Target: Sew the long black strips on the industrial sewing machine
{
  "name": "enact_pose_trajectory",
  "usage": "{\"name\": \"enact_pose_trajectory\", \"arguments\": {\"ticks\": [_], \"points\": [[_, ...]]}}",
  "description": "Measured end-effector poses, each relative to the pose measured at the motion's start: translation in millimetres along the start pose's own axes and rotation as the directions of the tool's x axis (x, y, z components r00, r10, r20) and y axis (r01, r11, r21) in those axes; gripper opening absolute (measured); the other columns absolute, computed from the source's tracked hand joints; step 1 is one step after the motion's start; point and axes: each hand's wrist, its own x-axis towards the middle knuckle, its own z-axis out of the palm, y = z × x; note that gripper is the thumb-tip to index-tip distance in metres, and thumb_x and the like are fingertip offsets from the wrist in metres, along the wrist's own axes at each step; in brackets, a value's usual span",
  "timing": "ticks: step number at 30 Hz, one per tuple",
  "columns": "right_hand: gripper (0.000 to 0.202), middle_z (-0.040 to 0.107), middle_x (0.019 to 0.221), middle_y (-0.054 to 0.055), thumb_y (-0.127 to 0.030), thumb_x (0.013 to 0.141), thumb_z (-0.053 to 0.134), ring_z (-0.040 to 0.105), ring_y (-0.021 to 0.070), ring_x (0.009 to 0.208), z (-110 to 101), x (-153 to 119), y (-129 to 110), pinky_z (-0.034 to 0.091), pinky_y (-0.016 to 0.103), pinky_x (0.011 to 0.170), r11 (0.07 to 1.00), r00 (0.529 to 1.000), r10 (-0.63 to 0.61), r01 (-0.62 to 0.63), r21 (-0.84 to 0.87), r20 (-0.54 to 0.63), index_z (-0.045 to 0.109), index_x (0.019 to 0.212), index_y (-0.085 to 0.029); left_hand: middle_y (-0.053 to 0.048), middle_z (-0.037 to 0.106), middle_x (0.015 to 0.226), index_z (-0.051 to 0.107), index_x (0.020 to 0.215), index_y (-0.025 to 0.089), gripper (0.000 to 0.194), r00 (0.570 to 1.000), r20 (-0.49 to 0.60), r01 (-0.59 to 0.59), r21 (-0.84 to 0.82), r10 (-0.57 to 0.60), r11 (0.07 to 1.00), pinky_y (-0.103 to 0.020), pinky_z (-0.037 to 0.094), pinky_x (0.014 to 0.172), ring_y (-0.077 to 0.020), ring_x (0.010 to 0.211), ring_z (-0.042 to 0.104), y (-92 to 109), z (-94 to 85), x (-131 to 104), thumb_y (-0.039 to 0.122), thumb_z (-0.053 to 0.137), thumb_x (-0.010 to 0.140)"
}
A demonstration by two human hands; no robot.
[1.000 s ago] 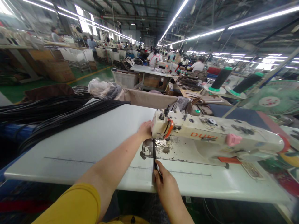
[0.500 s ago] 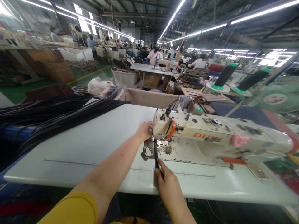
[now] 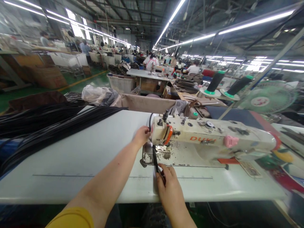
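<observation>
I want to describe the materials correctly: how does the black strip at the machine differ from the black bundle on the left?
The black strip looks single; the black bundle has many strands. The right hand grips the strip, while no hand touches the bundle. Both are black.

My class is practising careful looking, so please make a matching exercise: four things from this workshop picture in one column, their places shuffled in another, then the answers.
Things
1. Right hand
2. Left hand
3. Bundle of black strips
4. Pink piece

Places
A. On the arm of the sewing machine
B. Lying across the left part of the white tabletop
C. Holding a black strip in front of the needle area
D. Beside the machine's needle end

Pairs: 1-C, 2-D, 3-B, 4-A
</observation>
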Motion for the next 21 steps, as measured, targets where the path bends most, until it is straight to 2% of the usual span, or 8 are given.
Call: {"name": "enact_pose_trajectory", "arguments": {"ticks": [3, 6, 9, 11, 13, 15, 18, 21], "points": [[0.035, 0.063, 0.114, 0.013, -0.033, 0.097, 0.054, 0.065, 0.0241, 0.102, -2.6, -2.1, -3.1, 0.055, 0.038, 0.093, 0.999, 0.997, -0.027, 0.03, 0.034, -0.068, 0.067, 0.126, -0.02, -0.005, 0.068, 0.087, 0.065, 0.066, 0.017, 0.015, 0.993, -0.072, 0.081, -0.143, -0.091, 0.986, -0.034, 0.05, 0.088, -0.0223, 0.091, 0.064, -0.5, -3.8, -5.1, 0.027, 0.069, 0.076], [0.032, 0.061, 0.116, 0.014, -0.038, 0.098, 0.054, 0.063, 0.0246, 0.106, -3.4, -1.2, -8.7, 0.054, 0.038, 0.095, 0.995, 0.994, -0.04, 0.049, 0.091, -0.103, 0.068, 0.118, -0.018, -0.003, 0.065, 0.074, 0.061, 0.07, 0.017, 0.026, 0.979, -0.09, 0.142, -0.332, -0.181, 0.932, -0.035, 0.053, 0.083, -0.0223, 0.085, 0.065, 0.1, -6.3, -17.8, 0.042, 0.066, 0.079], [0.029, 0.064, 0.11, 0.013, -0.039, 0.1, 0.051, 0.063, 0.0241, 0.105, -3.0, 2.6, -18.4, 0.052, 0.037, 0.096, 0.984, 0.993, -0.077, 0.089, 0.154, -0.086, 0.07, 0.106, -0.019, -0.005, 0.068, 0.08, 0.06, 0.079, 0.017, 0.034, 0.969, -0.077, 0.162, -0.517, -0.234, 0.841, -0.036, 0.056, 0.084, -0.0206, 0.084, 0.068, 1.9, -11.8, -36.6, 0.051, 0.067, 0.078], [0.028, 0.067, 0.1, 0.01, -0.041, 0.099, 0.051, 0.064, 0.0228, 0.098, -0.9, 6.1, -26.0, 0.052, 0.035, 0.09, 0.975, 0.996, -0.08, 0.085, 0.207, -0.034, 0.07, 0.101, -0.02, -0.006, 0.069, 0.083, 0.058, 0.082, 0.017, 0.039, 0.962, -0.079, 0.163, -0.604, -0.262, 0.78, -0.038, 0.057, 0.088, -0.0198, 0.085, 0.069, 3.8, -19.1, -51.0, 0.052, 0.071, 0.074], [0.031, 0.068, 0.088, 0.006, -0.047, 0.098, 0.051, 0.063, 0.0199, 0.083, 3.7, 10.4, -32.5, 0.052, 0.032, 0.078, 0.954, 0.997, -0.034, 0.014, 0.3, 0.063, 0.069, 0.099, -0.021, -0.005, 0.067, 0.081, 0.056, 0.082, 0.017, 0.042, 0.953, -0.093, 0.159, -0.658, -0.288, 0.736, -0.04, 0.058, 0.092, -0.0193, 0.086, 0.069, 5.9, -28.8, -66.1, 0.052, 0.076, 0.071], [0.039, 0.067, 0.079, 0.002, -0.056, 0.096, 0.051, 0.059, 0.016, 0.067, 10.9, 16.0, -36.9, 0.048, 0.028, 0.064, 0.902, 0.981, 0.04, -0.117, 0.415, 0.188, 0.068, 0.095, -0.021, -0.003, 0.066, 0.08, 0.057, 0.083, 0.017, 0.044, 0.946, -0.11, 0.15, -0.688, -0.306, 0.711, -0.042, 0.058, 0.095, -0.0191, 0.087, 0.07, 8.1, -39.2, -81.7, 0.051, 0.08, 0.07], [0.052, 0.066, 0.072, 0.001, -0.069, 0.088, 0.056, 0.051, 0.0116, 0.056, 24.6, 27.2, -39.4, 0.038, 0.025, 0.052, 0.763, 0.928, 0.158, -0.332, 0.555, 0.338, 0.068, 0.089, -0.018, -0.004, 0.068, 0.083, 0.061, 0.087, 0.015, 0.044, 0.941, -0.128, 0.136, -0.703, -0.312, 0.698, -0.043, 0.057, 0.1, -0.0203, 0.093, 0.071, 10.2, -52.6, -105.5, 0.049, 0.083, 0.07], [0.058, 0.065, 0.07, 0.002, -0.073, 0.078, 0.065, 0.046, 0.0091, 0.051, 38.0, 40.6, -39.5, 0.03, 0.023, 0.047, 0.64, 0.884, 0.214, -0.449, 0.624, 0.417, 0.069, 0.089, -0.016, -0.006, 0.072, 0.089, 0.065, 0.088, 0.015, 0.04, 0.94, -0.15, 0.114, -0.707, -0.306, 0.698, -0.042, 0.056, 0.101, -0.0214, 0.098, 0.071, 10.3, -61.5, -128.1, 0.046, 0.084, 0.072]]}}
